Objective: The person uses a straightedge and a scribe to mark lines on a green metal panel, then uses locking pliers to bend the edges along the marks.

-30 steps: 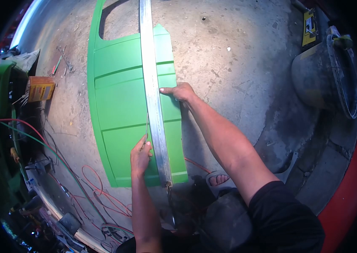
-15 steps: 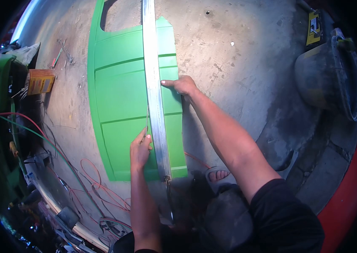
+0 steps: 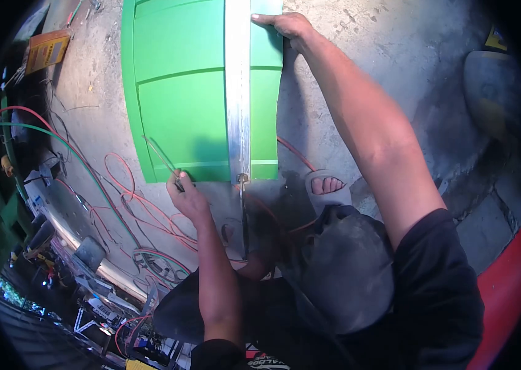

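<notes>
A green ribbed sheet panel (image 3: 180, 105) with a slanted lower edge lies in front of me. Along it runs a long, straight metal bar (image 3: 237, 92), scuffed at its near end. My right hand (image 3: 291, 26) is at the panel's right edge, one digit stretched over the top to the bar's side; the other fingers are hidden at the edge. Pinched in my left hand (image 3: 187, 196) is a thin metal rod (image 3: 160, 155), its tip pointing up and left over the panel's lower left corner.
Red and green hoses (image 3: 97, 191) coil on the concrete floor at left. Beyond them sit a yellow-orange box (image 3: 48, 50) and a cluttered heap of tools and parts (image 3: 88, 296). My sandalled foot (image 3: 328, 185) stands right of the panel, and a grey rounded object (image 3: 494, 92) is at far right.
My view has tilted down, so the panel and bar sit higher. My left hand with the rod has moved away from the bar, left to the panel's lower corner. My right hand stays by the bar.
</notes>
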Motion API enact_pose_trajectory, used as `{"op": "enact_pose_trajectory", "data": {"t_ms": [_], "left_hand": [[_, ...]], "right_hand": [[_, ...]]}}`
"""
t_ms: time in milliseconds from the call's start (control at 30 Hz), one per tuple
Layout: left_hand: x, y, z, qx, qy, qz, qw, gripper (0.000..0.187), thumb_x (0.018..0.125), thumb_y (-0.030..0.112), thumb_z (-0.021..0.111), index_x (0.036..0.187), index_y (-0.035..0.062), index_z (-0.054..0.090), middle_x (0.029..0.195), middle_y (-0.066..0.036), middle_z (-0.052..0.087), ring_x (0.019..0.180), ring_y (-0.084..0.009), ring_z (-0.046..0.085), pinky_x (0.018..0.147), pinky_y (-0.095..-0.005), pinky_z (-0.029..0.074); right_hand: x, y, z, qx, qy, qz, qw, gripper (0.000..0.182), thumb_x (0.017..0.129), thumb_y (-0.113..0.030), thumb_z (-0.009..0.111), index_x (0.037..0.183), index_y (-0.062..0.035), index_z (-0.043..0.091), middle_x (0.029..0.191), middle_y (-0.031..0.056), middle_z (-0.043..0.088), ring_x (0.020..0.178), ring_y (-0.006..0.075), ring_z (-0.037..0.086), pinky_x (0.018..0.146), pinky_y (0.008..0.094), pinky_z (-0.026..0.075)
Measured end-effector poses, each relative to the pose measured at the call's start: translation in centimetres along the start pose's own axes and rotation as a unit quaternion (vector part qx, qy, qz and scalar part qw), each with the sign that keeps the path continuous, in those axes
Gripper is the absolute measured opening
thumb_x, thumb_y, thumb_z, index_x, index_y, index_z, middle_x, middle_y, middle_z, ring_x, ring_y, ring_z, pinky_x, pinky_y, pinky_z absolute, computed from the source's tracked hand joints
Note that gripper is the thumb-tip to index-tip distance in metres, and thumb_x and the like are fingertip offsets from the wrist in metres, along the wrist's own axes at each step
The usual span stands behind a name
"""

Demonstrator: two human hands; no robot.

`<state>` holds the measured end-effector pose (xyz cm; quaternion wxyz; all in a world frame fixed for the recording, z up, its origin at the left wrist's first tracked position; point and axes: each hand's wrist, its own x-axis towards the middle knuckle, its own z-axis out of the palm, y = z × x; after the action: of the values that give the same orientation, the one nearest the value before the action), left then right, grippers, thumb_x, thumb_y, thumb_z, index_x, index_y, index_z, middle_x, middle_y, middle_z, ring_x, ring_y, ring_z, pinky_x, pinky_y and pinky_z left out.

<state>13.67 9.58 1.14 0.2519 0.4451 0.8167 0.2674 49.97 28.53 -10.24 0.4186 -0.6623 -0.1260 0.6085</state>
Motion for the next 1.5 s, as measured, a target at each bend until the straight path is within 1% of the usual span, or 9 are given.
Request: {"op": "enact_pose_trajectory", "data": {"t_ms": [100,167,267,367,533,667,833,1033,1500], "left_hand": [[0.3,-5.3,-3.5,0.023,0.066,-0.025,0.997,0.035,0.1,0.022,0.055,0.123,-0.0051,0.057,0.106,-0.013,0.063,0.096,-0.0201,0.059,0.086,-0.0328,0.047],[0.6,-9.0,-5.6,0.049,0.079,-0.073,0.993,0.038,0.101,0.02,0.052,0.127,-0.0076,0.055,0.113,-0.017,0.061,0.102,-0.0249,0.06,0.089,-0.0347,0.047],[-0.6,-13.6,-6.6,0.046,0.027,-0.146,0.988,0.042,0.1,0.018,0.052,0.132,-0.0092,0.052,0.121,-0.02,0.06,0.108,-0.0281,0.06,0.092,-0.036,0.047],[-1.6,-18.5,-6.7,0.079,-0.015,-0.162,0.984,0.048,0.099,0.02,0.052,0.137,-0.0093,0.049,0.125,-0.022,0.059,0.11,-0.0304,0.061,0.093,-0.0369,0.047],[-3.5,-14.7,-5.8,0.205,-0.029,-0.024,0.978,0.057,0.099,0.032,0.054,0.138,-0.0092,0.048,0.127,-0.025,0.059,0.113,-0.0352,0.059,0.096,-0.0402,0.046],[-8.3,-3.6,-6.0,0.05,-0.193,-0.099,0.975,0.062,0.099,0.042,0.055,0.137,-0.0075,0.051,0.126,-0.026,0.058,0.116,-0.0378,0.056,0.099,-0.0432,0.043],[-13.8,-3.8,-6.4,0.354,-0.377,0.083,0.852,0.064,0.093,0.027,0.063,0.146,-0.0016,0.04,0.125,-0.028,0.059,0.11,-0.0436,0.06,0.09,-0.0504,0.048],[-13.7,-3.8,-6.9,0.403,-0.396,0.007,0.825,0.055,0.086,0.009,0.061,0.138,-0.0017,0.044,0.099,-0.031,0.067,0.097,-0.0488,0.064,0.085,-0.0564,0.049],[-13.8,-3.7,-8.2,0.407,-0.375,0.018,0.832,0.042,0.088,0.013,0.065,0.124,-0.0031,0.051,0.102,-0.031,0.066,0.096,-0.0501,0.063,0.084,-0.0569,0.049]], "right_hand": [[-0.1,0.4,-0.2,-0.006,-0.015,-0.039,0.999,0.062,0.078,-0.034,0.086,0.113,0.0125,0.064,0.11,0.0277,0.068,0.097,0.0336,0.07,0.09,0.0421,0.057],[0.7,0.6,-0.2,-0.016,-0.034,-0.033,0.999,0.019,0.089,-0.02,0.073,0.105,-0.0115,0.079,0.136,0.0161,0.062,0.139,0.031,0.042,0.116,0.0445,0.029],[0.9,1.8,0.0,-0.06,-0.004,-0.105,0.993,0.02,0.088,-0.021,0.075,0.102,-0.0082,0.079,0.118,0.0108,0.072,0.115,0.0201,0.062,0.098,0.0308,0.048],[-4.0,3.1,0.0,-0.015,-0.014,-0.062,0.998,0.049,0.082,-0.032,0.081,0.117,0.0,0.068,0.125,0.0185,0.066,0.118,0.0286,0.06,0.104,0.0382,0.046],[-14.2,10.8,1.5,-0.086,0.044,-0.109,0.989,0.111,0.073,-0.041,0.088,0.15,0.0058,0.023,0.138,0.0282,0.052,0.124,0.0343,0.057,0.107,0.042,0.045],[-20.9,16.7,2.5,-0.145,-0.033,-0.196,0.969,0.089,0.08,-0.034,0.083,0.153,-0.0139,0.038,0.133,0.0235,0.051,0.123,0.0327,0.054,0.106,0.0404,0.045],[-22.2,17.3,2.9,-0.141,-0.141,-0.14,0.97,0.061,0.083,-0.033,0.08,0.14,-0.0202,0.059,0.127,0.0186,0.05,0.127,0.033,0.047,0.112,0.0384,0.038],[-22.0,17.6,3.3,-0.071,-0.202,-0.146,0.966,0.072,0.078,-0.019,0.084,0.143,-0.0173,0.055,0.143,0.018,0.051,0.135,0.0291,0.046,0.115,0.036,0.035],[-24.5,19.5,4.1,-0.147,-0.131,-0.287,0.937,0.096,0.063,-0.012,0.091,0.148,-0.0207,0.048,0.139,0.0192,0.048,0.13,0.0342,0.048,0.112,0.038,0.04]]}}
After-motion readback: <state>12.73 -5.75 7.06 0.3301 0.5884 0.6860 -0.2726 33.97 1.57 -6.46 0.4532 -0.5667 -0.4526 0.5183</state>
